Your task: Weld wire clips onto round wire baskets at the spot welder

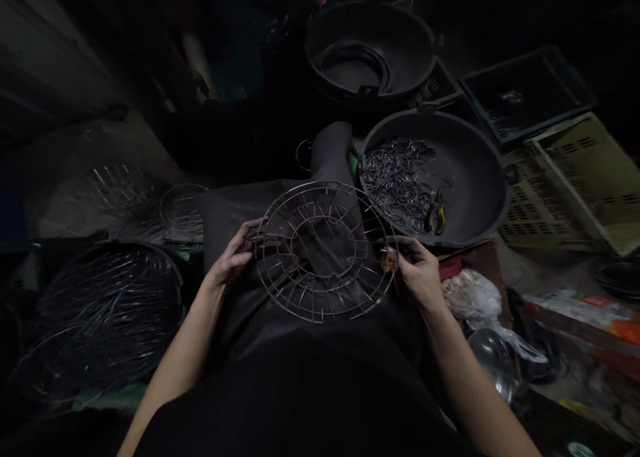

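Note:
A round wire frame [323,290] with several rings and short cross wires lies over the dark-clothed lap. At its left edge, my left hand [237,252] grips the outer ring between thumb and fingers. On the opposite side my right hand [417,269] is closed round the frame's right rim, its fingertips partly hidden by the wires. A small red and yellow item [387,261] shows beside the right fingertips; what it is cannot be made out.
To the upper right, a dark basin [470,177] holds small metal pieces and yellow-handled pliers [437,218]. Behind it stands another basin [370,30]. A tub of wires [110,310] is at left. Yellow crates [595,177] and plastic bags [473,294] lie at right.

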A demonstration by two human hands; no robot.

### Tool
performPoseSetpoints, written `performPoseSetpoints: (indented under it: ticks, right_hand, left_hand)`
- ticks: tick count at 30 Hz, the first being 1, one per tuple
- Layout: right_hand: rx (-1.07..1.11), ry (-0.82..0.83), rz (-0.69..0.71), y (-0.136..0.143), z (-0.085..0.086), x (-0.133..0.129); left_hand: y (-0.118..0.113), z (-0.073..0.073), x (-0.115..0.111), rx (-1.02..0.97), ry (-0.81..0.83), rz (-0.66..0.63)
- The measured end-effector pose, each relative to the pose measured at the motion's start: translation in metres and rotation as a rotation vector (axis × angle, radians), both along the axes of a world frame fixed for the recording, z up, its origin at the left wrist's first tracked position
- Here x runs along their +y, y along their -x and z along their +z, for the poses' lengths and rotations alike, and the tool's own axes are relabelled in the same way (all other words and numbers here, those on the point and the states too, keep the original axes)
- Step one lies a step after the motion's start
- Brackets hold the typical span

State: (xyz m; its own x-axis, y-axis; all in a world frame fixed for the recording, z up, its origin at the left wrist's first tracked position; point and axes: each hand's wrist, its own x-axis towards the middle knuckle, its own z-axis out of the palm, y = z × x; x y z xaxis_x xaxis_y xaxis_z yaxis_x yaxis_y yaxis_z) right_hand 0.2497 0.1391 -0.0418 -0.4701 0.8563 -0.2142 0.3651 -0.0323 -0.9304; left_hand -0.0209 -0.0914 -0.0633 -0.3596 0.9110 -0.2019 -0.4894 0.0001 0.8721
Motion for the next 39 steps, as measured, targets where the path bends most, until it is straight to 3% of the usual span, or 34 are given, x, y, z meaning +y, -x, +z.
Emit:
performPoseSetpoints:
  ticks: [9, 19, 23, 28, 33, 39]
  right_hand:
    - [-0.035, -0.069, -0.008, 0.005, 0.003, 0.0]
    - [-0.034, -0.232, -0.329, 0.008, 0.034, 0.008]
    - [0.023, -0.291, -0.379, 0.021, 0.051, 0.019]
    - [0.119, -0.321, -0.333, 0.052, 0.076, 0.033]
    - [0.114, -0.285, -0.187, 0.105, 0.106, 0.041]
    - [0.177, -0.067, 0.04, 0.178, 0.121, 0.047]
  left_hand:
    - [0.0, -0.002, 0.009, -0.029, -0.04, -0.008]
    - [-0.005, 0.031, 0.046, -0.012, -0.064, -0.022]
    - [-0.002, 0.043, 0.055, 0.011, -0.099, 0.025]
    - [0.017, 0.068, 0.055, 0.007, -0.184, 0.148]
    - [0.048, 0.096, 0.042, -0.127, -0.13, 0.221]
    - [0.088, 0.1, 0.026, -0.24, -0.011, 0.339]
